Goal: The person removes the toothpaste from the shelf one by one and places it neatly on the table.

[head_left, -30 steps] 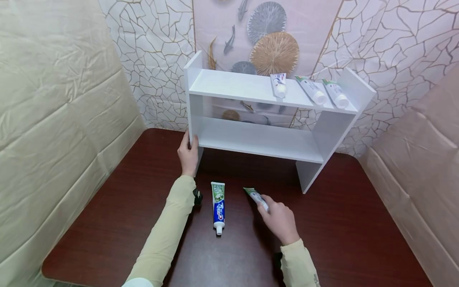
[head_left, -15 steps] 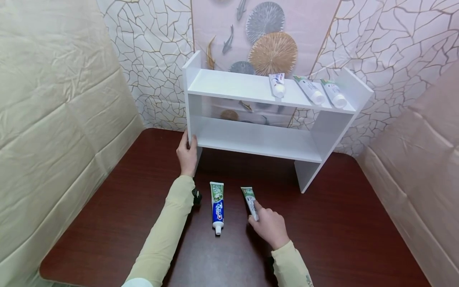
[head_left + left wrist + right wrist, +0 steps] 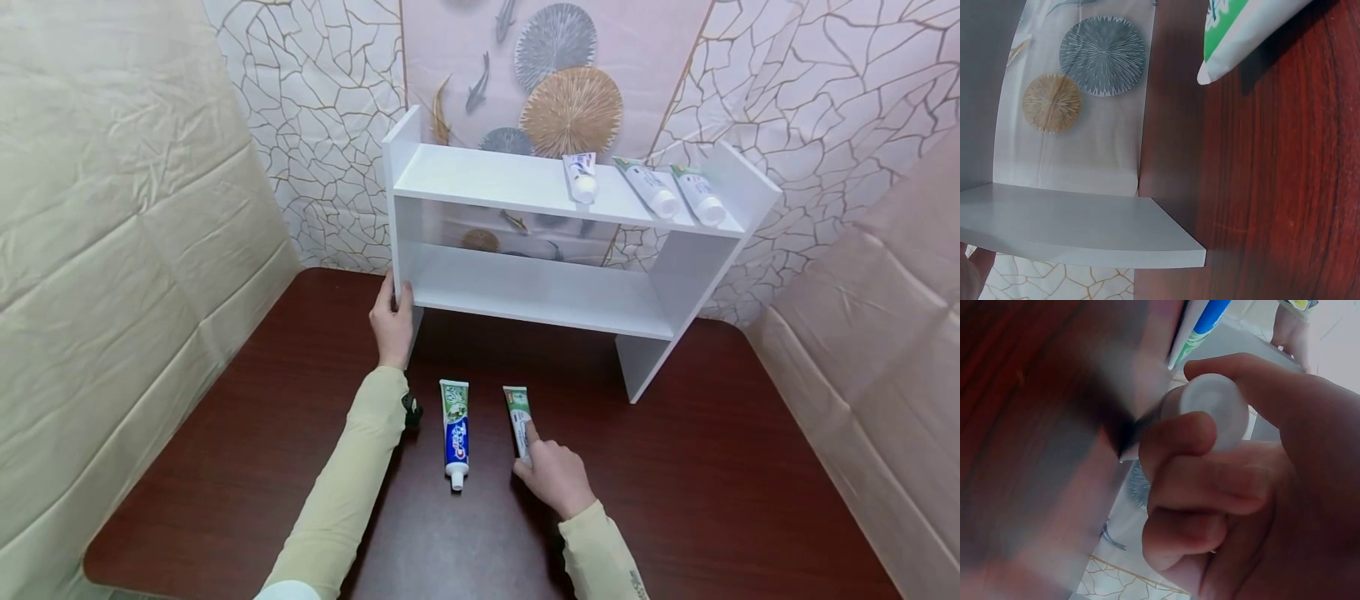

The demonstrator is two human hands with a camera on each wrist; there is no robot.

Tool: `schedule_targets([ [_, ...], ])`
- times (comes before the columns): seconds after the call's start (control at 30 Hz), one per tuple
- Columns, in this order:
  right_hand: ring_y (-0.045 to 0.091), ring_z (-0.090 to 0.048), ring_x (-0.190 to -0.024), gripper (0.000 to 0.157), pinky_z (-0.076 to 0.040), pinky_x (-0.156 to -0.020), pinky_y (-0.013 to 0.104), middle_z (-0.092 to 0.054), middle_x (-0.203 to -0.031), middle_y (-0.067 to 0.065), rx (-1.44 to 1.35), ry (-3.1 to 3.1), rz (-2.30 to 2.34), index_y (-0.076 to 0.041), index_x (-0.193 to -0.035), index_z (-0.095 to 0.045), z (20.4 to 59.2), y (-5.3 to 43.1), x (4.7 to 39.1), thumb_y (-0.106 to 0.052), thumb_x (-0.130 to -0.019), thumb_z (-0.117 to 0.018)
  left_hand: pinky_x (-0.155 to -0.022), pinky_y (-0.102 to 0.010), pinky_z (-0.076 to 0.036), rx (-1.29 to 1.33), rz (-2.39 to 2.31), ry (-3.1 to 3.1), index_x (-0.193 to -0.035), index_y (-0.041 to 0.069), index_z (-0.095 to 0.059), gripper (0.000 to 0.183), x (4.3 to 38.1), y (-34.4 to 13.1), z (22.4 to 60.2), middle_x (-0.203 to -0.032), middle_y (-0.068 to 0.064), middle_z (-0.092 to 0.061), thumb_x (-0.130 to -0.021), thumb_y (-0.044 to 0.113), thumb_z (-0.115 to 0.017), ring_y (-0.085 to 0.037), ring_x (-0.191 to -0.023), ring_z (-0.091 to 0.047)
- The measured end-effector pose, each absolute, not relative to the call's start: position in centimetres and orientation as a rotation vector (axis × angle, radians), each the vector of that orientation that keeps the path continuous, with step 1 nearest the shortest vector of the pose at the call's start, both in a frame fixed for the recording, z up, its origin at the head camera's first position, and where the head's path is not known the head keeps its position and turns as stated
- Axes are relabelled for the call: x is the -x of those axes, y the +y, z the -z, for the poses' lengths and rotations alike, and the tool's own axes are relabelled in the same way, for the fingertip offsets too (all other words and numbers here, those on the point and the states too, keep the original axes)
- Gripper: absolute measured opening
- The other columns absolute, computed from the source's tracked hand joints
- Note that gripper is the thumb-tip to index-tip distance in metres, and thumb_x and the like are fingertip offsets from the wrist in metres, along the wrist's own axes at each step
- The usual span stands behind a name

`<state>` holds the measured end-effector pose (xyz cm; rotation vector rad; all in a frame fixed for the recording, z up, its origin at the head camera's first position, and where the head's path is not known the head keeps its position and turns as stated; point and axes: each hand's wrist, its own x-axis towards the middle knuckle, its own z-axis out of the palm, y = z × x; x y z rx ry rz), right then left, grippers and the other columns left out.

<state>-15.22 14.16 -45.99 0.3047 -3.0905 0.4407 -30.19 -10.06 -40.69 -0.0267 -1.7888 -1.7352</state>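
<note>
My left hand [image 3: 392,329] grips the left side panel of a white two-tier shelf [image 3: 540,287]; in the left wrist view just its fingers [image 3: 974,272] show at the panel [image 3: 1079,228]. In my right hand [image 3: 557,477] is a green and white toothpaste tube [image 3: 517,408], pinched near its cap end, flat end pointing toward the shelf. The right wrist view shows its round white cap [image 3: 1219,409] between thumb and curled fingers. Left of it, a blue and green toothpaste tube [image 3: 456,433] lies on the table, cap toward me.
On the upper board, toward the right, lie a purple and white tube [image 3: 581,177] and two green and white tubes [image 3: 651,190], caps facing front. The shelf stands on a dark red table [image 3: 720,500] before a patterned wall cloth. Beige padded panels [image 3: 135,208] flank both sides.
My right hand has shifted left and slightly down with its tube, which has turned from slanting to nearly in line with the other one. My left hand stays on the panel.
</note>
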Motion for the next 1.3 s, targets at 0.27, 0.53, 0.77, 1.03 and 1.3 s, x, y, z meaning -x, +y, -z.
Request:
schedule_targets([
  [0.27,0.015,-0.045,-0.045,0.062,-0.036,-0.044,0.028,-0.066,-0.070,0.015,-0.309,-3.155,-0.506,0.011,-0.136,-0.047,46.5,13.7,15.3,-0.019,-0.086,-0.067,-0.076,-0.013,-0.042,0.025,1.733,-1.791,-0.143,0.007,-0.049,0.044,30.2,-10.1,40.8,-0.140,-0.015,-0.056,-0.100,0.016,-0.054,-0.014,-0.098,-0.059],
  [0.53,0.015,-0.049,-0.049,0.065,-0.041,-0.047,0.030,-0.068,-0.076,0.017,-0.306,-3.179,-0.521,0.010,-0.138,-0.046,46.6,13.7,15.4,-0.022,-0.087,-0.069,-0.069,-0.016,-0.040,0.028,1.726,-1.786,-0.142,0.007,-0.050,0.043,30.2,-10.1,40.7,-0.136,-0.018,-0.059,-0.100,0.015,-0.054,0.002,-0.075,-0.049],
  [0.77,0.015,-0.049,-0.052,0.068,-0.039,-0.047,0.028,-0.068,-0.080,0.017,-0.296,-3.214,-0.547,0.008,-0.141,-0.044,46.3,13.8,15.4,-0.026,-0.088,-0.069,-0.068,-0.017,-0.039,0.031,1.711,-1.781,-0.142,0.006,-0.050,0.043,30.1,-10.0,40.6,-0.131,-0.021,-0.061,-0.100,0.014,-0.053,0.001,-0.070,-0.047],
  [1.03,0.016,-0.056,-0.062,0.055,-0.044,-0.055,0.033,-0.071,-0.093,0.016,-0.296,-3.189,-0.559,0.002,-0.136,-0.052,45.7,14.8,15.8,-0.025,-0.090,-0.067,-0.072,-0.014,-0.041,0.035,1.704,-1.776,-0.141,0.006,-0.051,0.042,30.0,-9.9,40.7,-0.134,-0.018,-0.059,-0.100,0.014,-0.054,0.003,-0.080,-0.053],
  [1.3,0.012,-0.046,-0.056,0.046,-0.037,-0.051,0.028,-0.061,-0.072,0.005,-0.254,-3.028,-0.619,-0.001,-0.129,-0.057,44.2,15.4,16.8,-0.021,-0.089,-0.069,-0.073,-0.015,-0.042,0.034,1.716,-1.770,-0.141,0.007,-0.051,0.043,30.1,-9.9,40.7,-0.135,-0.017,-0.059,-0.099,0.014,-0.054,-0.001,-0.085,-0.055],
])
